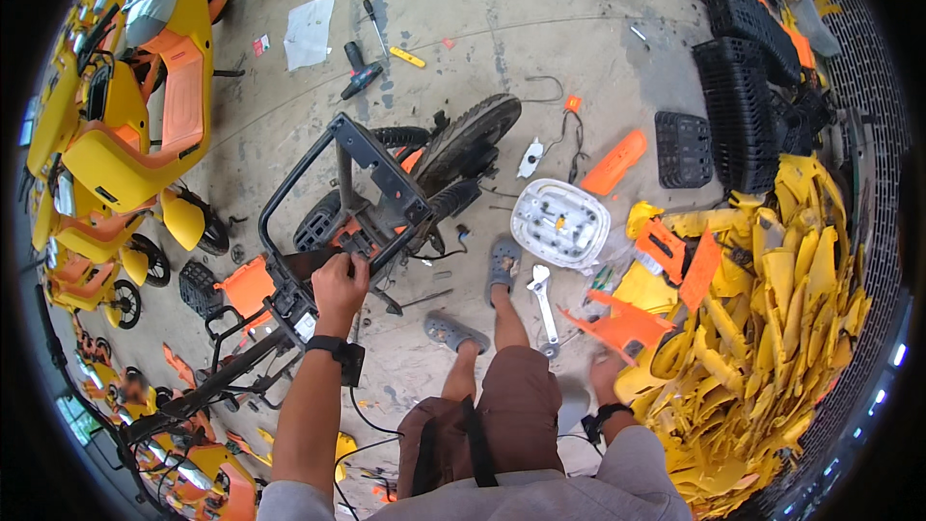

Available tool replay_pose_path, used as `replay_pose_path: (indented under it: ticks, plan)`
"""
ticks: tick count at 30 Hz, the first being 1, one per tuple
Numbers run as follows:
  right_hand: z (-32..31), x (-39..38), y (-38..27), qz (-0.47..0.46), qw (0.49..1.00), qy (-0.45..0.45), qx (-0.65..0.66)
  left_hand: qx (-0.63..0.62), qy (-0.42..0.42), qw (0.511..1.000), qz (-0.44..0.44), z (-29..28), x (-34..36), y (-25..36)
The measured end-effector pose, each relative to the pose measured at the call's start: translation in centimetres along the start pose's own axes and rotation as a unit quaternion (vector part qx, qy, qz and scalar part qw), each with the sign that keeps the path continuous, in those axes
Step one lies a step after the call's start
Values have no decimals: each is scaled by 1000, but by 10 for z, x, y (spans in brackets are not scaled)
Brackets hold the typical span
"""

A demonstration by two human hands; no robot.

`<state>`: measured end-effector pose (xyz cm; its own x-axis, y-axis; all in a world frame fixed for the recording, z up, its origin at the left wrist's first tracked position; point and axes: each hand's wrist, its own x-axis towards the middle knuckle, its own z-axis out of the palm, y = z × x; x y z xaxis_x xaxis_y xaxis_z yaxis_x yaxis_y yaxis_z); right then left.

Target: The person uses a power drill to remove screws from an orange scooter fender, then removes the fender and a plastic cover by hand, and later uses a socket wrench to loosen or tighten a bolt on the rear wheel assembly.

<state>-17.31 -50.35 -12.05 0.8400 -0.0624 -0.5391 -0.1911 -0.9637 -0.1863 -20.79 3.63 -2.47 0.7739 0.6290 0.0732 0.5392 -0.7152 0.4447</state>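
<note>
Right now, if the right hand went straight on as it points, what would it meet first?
The right hand would probably meet the orange panel just ahead, though depth is unclear.

Round the frame (381, 166) on the floor (579, 43): a drill (359, 74) at 12 o'clock, a wheel (479, 127) at 2, a tray (520, 217) at 3, scooters (183, 96) from 8 to 10. The tray holds small parts (560, 222); a wrench (544, 309) lies at its 6 o'clock, baskets (738, 116) at 2, a heap (752, 347) at 4. The left hand (340, 285) is on the frame, the right hand (605, 376) at the heap's 9 o'clock.
</note>
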Motion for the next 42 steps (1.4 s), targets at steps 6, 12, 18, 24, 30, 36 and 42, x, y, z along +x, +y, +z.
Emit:
replay_pose_path:
  ticks: [6, 12, 18, 24, 30, 36, 42]
  plan:
    - [-18, -21, -2, 10, 934, -330, 138, 0, 16, 1000, -27, -8, 2, 4]
    - [-138, 32, -51, 92, 909, -257, 316, 74, -4, 996, -53, -16, -2, -1]
    - [-199, 77, -87, 82, 943, -181, 267, 77, 105, 990, -55, -44, -42, 53]
    - [-183, 86, -135, -31, 949, -248, 192, -179, 122, 896, -389, -107, -158, 20]
    - [-160, 13, -243, -309, 924, -225, 12, -493, 495, 453, -554, -177, -390, -94]
    - [-160, -68, -295, -562, 817, -101, -85, -443, 597, 311, -591, -225, -606, -85]
    - [-128, -41, -273, -722, 671, 96, -136, -294, 323, 491, -754, -176, -737, -19]
